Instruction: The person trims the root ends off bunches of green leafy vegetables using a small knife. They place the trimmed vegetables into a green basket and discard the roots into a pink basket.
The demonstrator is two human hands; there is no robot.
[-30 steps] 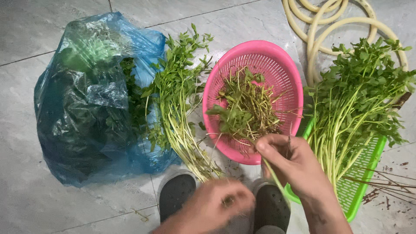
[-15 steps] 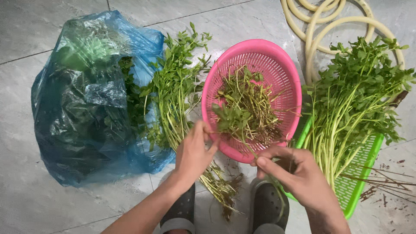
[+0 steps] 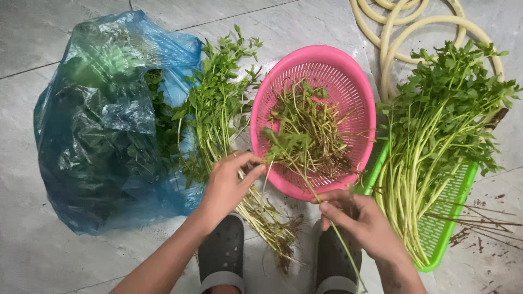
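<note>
My left hand (image 3: 229,182) pinches the leafy top of a green vegetable stalk (image 3: 287,149) at the near rim of a round pink basket (image 3: 332,65). Lower down, my right hand (image 3: 357,220) grips the same stalk's stem, which runs on past my wrist. The pink basket holds a loose heap of picked sprigs (image 3: 313,128). To its left a bunch of long-stemmed greens (image 3: 218,117) lies on the tiled floor, roots toward me.
A blue plastic bag (image 3: 103,125) full of greens sits at the left. A green flat tray (image 3: 455,218) at the right carries a big bunch of stalks (image 3: 436,136). A coiled cream hose (image 3: 397,32) lies behind. My two dark clogs (image 3: 223,253) are below.
My left hand rose from near my knees to the basket's near rim and took the stalk's top. My right hand stayed on the stem, shifting slightly lower.
</note>
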